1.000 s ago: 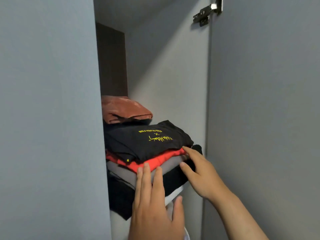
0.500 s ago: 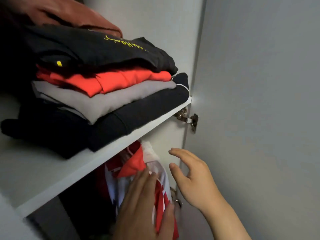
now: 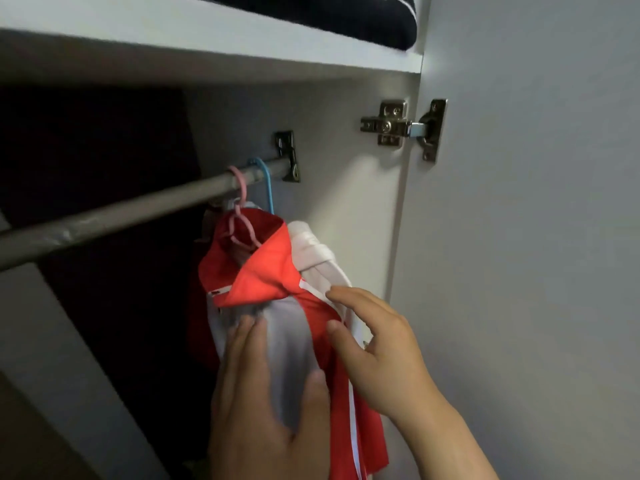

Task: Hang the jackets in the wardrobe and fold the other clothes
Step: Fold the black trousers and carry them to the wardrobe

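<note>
Hands: left hand [image 3: 263,393] flat, fingers straight, on the pale front of the red-and-white jacket [image 3: 263,282]; right hand [image 3: 377,351] loosely spread, fingertips touching its red side; neither grips
Jacket: hangs from pink hanger [image 3: 239,188]; likely light, soft, slippery; best held at shoulders
Rail [image 3: 138,209]: carries pink hanger, blue hanger [image 3: 267,188] beside
Shelf [image 3: 207,39]: folded dark garment [image 3: 329,15] above

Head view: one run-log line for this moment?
jacket: on hanger, on rail | left hand: flat on jacket | right hand: open, touching jacket

Red-and-white jacket [image 3: 273,282], pink hanger [image 3: 239,188]
</note>
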### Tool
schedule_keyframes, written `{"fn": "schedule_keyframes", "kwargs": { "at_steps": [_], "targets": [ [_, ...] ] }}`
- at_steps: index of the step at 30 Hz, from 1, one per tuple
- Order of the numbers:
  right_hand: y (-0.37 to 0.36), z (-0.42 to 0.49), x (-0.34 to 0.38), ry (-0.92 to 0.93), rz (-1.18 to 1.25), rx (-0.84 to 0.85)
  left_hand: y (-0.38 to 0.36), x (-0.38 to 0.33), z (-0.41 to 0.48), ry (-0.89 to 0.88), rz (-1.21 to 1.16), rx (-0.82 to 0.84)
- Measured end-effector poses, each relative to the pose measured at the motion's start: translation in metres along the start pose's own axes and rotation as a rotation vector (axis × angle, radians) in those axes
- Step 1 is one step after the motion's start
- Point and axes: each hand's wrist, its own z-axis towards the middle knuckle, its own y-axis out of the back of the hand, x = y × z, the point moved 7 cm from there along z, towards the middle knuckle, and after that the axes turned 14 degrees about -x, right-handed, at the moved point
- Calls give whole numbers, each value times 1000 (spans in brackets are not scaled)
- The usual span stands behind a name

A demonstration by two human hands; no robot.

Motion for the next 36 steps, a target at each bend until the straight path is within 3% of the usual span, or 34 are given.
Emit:
{"fn": "schedule_keyframes", "kwargs": {
  "at_steps": [3, 5, 9, 14, 25, 36],
  "targets": [
    [-6, -7, -9, 59, 43, -31, 1, 0, -17, -106, 27, -258],
    [-9, -16, -17, 75, 73, -55, 1, 5, -29, -193, 31, -332],
    [-8, -35, -37, 49, 139, -35, -5, 15, -55, -202, -9, -434],
    [12, -59, -56, -23, 123, -68, -11, 11, -96, -233, 102, -365],
    [42, -134, -36, 47, 170, 130, 40, 5, -175, -295, 526, -351],
    [94, -183, -26, 295, -5, 213, 46, 19, -229, -262, 767, -282]
  ]
}}
